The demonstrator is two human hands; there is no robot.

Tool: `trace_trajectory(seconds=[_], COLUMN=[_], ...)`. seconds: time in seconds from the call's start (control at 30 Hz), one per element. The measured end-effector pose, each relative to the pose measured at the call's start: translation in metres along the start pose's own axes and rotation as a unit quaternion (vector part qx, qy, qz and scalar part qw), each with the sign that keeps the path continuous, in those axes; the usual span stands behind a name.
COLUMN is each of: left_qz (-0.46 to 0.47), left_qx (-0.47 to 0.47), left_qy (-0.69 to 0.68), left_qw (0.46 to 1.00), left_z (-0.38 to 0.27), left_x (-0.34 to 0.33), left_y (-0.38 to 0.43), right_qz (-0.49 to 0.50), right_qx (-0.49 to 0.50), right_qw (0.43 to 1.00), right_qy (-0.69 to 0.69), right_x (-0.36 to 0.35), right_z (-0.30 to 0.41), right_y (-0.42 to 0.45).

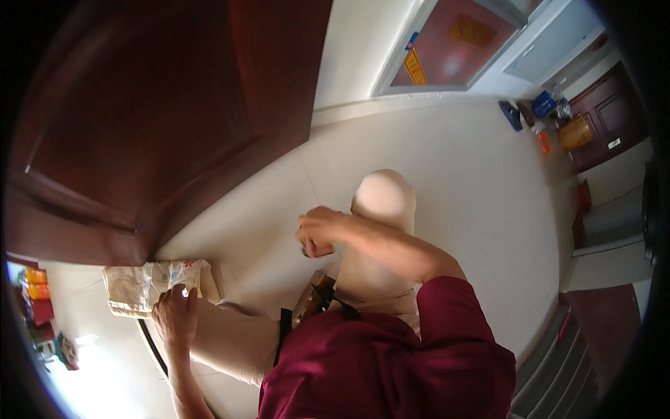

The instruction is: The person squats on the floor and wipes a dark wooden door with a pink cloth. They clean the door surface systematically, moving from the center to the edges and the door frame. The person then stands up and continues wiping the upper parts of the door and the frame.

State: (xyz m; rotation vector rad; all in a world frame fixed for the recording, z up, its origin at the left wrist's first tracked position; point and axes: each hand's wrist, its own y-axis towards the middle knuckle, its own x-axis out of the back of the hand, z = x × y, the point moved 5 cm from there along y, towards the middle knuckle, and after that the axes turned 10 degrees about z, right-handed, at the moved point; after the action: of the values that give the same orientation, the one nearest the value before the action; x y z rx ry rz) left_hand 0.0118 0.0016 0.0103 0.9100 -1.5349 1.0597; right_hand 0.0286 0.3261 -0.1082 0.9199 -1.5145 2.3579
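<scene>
My right hand (318,230) is out over the floor, left of my raised knee (383,194). Its fingers are curled, and whether they hold something I cannot tell. My left hand (175,312) lies at my other knee, against a clear plastic bag with printed marks (157,280). That bag rests by the bottom edge of a dark red-brown panelled wooden door (209,105). Between my thighs sits a brownish object (314,296) with a black strap, partly hidden by my shirt.
Shoes (510,115), a blue bag (544,103) and an orange-brown box (576,133) stand near a far door (610,112). Colourful packages (37,290) are at the far left. A framed panel (455,47) is on the wall ahead. Grey stepped edges (549,361) lie at the lower right.
</scene>
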Motion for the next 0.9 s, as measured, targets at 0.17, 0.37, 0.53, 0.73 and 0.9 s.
trace_trajectory(seconds=[0.17,0.37,0.53,0.73,0.9], left_qz=[0.073,0.164,0.203,0.207,0.278], left_qx=[-0.032,-0.005,-0.07,-0.185,-0.111], left_qy=[0.083,-0.24,-0.163,-0.044,-0.033], left_qw=[0.993,0.957,0.963,0.96,0.954], left_z=[-0.011,0.037,0.063,0.076,0.033], left_x=[-0.026,-0.062,-0.078,-0.11,-0.097], left_y=[0.04,0.067,0.08,0.097,0.084], right_qz=[-0.312,-0.313,-0.299,-0.226,-0.226], right_qx=[0.233,0.121,0.071,0.004,-0.017], right_qw=[0.891,0.917,0.906,0.886,0.815], right_qy=[0.233,0.215,0.29,0.404,0.533], right_x=[0.012,0.02,0.018,0.017,-0.003], right_z=[0.006,-0.021,-0.032,-0.07,-0.076], right_y=[-0.017,-0.028,-0.045,-0.077,-0.106])
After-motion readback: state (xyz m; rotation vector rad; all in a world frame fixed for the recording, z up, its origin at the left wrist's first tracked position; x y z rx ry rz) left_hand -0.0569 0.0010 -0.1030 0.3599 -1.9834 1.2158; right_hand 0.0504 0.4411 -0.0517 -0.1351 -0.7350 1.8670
